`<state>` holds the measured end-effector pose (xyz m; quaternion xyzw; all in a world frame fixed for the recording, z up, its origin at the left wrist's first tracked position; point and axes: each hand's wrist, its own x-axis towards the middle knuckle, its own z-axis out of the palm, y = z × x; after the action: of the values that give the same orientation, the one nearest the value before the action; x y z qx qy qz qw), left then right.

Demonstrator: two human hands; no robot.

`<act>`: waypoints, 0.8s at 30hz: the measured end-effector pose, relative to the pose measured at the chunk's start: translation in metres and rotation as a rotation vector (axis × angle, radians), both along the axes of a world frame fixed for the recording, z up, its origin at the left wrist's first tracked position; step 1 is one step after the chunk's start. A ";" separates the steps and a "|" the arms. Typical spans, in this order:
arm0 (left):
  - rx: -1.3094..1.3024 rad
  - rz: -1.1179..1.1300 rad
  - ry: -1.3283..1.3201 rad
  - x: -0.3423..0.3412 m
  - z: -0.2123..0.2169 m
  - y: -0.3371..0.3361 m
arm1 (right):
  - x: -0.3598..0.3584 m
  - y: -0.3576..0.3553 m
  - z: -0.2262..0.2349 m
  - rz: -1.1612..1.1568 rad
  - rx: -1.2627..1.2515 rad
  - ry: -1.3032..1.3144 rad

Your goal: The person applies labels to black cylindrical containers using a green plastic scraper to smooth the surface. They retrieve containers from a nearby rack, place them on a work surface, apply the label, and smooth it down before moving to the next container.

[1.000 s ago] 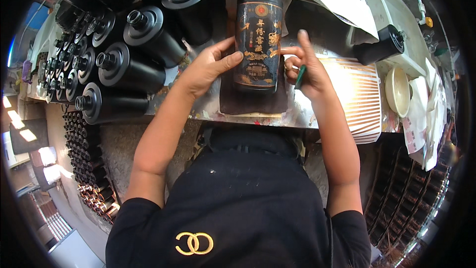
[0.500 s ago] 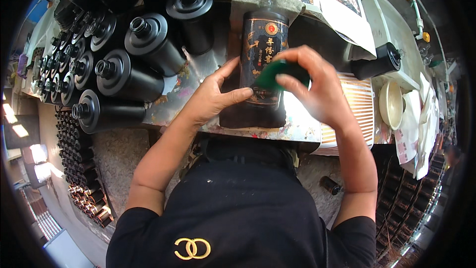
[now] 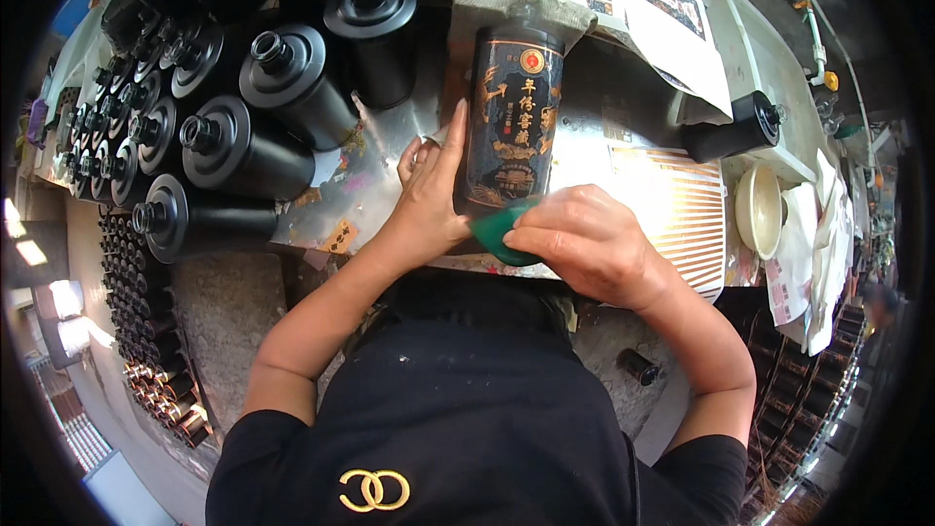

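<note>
Decorated bottle [image 3: 512, 122] lies near scraper [image 3: 501, 231] in right hand [image 3: 591, 242].

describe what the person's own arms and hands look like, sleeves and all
Both hands, left hand and right hand, are bare, with no gloves. The forearms are uncovered too. Short black sleeves end above the elbows and belong to a black shirt marked with a gold emblem of two linked curves. No cables show on the arms.
</note>
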<state>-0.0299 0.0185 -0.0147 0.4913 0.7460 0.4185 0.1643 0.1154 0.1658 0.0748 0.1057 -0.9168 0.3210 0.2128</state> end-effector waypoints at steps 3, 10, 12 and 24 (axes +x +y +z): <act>-0.055 -0.063 0.009 -0.005 0.003 -0.003 | -0.020 0.030 -0.003 -0.114 -0.210 -0.070; 0.063 -0.037 -0.085 -0.025 0.047 0.016 | -0.053 0.045 -0.021 -0.721 -0.698 0.172; 0.114 -0.051 0.007 -0.017 0.047 0.032 | -0.055 0.025 -0.033 -0.672 -0.597 0.186; 0.251 -0.020 -0.186 -0.011 0.022 0.046 | -0.051 0.023 -0.063 -0.541 -1.385 0.158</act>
<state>-0.0411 0.0646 0.0070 0.4745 0.6643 0.5506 0.1742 0.0644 0.1890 0.0113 -0.2591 -0.4810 0.7526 0.3676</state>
